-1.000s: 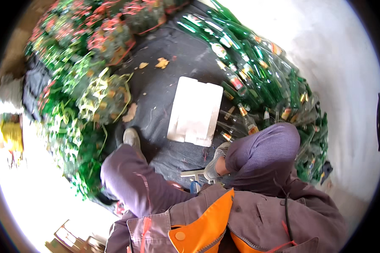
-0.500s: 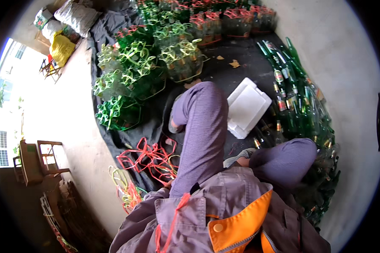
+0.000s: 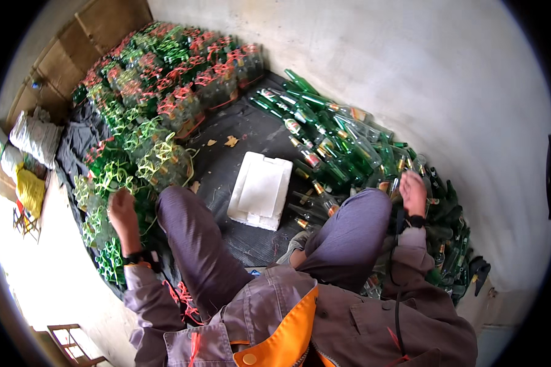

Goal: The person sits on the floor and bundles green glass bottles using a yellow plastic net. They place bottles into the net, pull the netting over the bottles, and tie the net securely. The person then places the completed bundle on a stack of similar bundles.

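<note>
My left hand (image 3: pixel 123 215) is raised beside my left knee, over bundles of green bottles (image 3: pixel 110 260) tied with pale green strapping. Its fingers are blurred, and I see nothing clearly held in them. On the other side, my right hand (image 3: pixel 412 191) hovers at a heap of loose glass bottles (image 3: pixel 355 156), just past my right knee. Its fingers are curled in, and whatever they may hold is hidden. Between and beyond my knees lies a white foam slab (image 3: pixel 260 191) on the black sheet (image 3: pixel 226 131). Dark bands circle both wrists.
Many strapped bottle bundles (image 3: pixel 180 110), some with red ties, fill the far left up to a wooden panel (image 3: pixel 73 43). A pale wall (image 3: pixel 373 49) borders the loose bottles. Red strapping (image 3: pixel 188 304) lies by my left thigh. Sacks (image 3: pixel 32 139) stand at the left.
My view has turned to the right, bringing more of the loose bottles and wall into sight. Both hands have come up into clear view at either side of my knees.
</note>
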The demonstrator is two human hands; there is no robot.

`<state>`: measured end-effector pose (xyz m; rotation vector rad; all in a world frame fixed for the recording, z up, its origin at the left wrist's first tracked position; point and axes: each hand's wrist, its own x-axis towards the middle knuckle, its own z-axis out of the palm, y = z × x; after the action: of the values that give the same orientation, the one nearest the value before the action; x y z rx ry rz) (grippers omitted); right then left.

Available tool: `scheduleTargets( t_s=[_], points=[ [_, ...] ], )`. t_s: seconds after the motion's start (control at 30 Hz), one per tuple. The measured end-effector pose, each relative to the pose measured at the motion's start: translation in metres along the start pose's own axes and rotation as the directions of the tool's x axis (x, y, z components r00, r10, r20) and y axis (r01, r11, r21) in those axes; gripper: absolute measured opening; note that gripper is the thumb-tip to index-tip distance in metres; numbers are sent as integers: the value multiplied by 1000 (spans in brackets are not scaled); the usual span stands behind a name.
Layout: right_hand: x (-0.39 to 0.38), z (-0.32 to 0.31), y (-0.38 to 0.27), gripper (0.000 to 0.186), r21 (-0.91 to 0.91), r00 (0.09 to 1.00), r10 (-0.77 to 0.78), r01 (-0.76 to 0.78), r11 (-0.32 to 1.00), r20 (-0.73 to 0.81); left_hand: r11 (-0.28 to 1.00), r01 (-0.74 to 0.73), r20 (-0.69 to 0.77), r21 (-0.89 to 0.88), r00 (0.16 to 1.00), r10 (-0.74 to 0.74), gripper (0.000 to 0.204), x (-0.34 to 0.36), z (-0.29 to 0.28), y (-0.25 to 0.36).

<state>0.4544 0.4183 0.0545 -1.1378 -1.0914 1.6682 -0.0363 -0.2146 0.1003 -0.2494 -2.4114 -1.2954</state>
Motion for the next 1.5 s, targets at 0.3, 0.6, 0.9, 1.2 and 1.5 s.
scheduleTargets(
  t_s=[0.3, 0.6, 0.9, 1.2, 1.5],
  points=[
    [8, 189, -26, 20, 48, 901, -37, 18, 999, 432, 869, -356, 468, -344, 737, 487, 21, 41, 153, 302],
    [52, 199, 98, 13, -662, 935, 12, 241, 710, 353, 817, -542, 812, -195, 379, 445, 24, 28, 315, 243],
    [96, 200, 199, 11, -754, 764, 205, 485, 444, 612, 675, -736, 828, -46, 350, 438, 14, 1, 289, 213],
    [106, 141, 292, 23, -890, 875, 226, 452, -63, 428, 712, -551, 894, -435, -175, 412, 16, -85, 257, 226],
    [105, 110, 357, 38, -913, 864, 307, 406, 45, 399, 756, -542, 875, -368, 73, 479, 10, -47, 232, 235]
  ],
)
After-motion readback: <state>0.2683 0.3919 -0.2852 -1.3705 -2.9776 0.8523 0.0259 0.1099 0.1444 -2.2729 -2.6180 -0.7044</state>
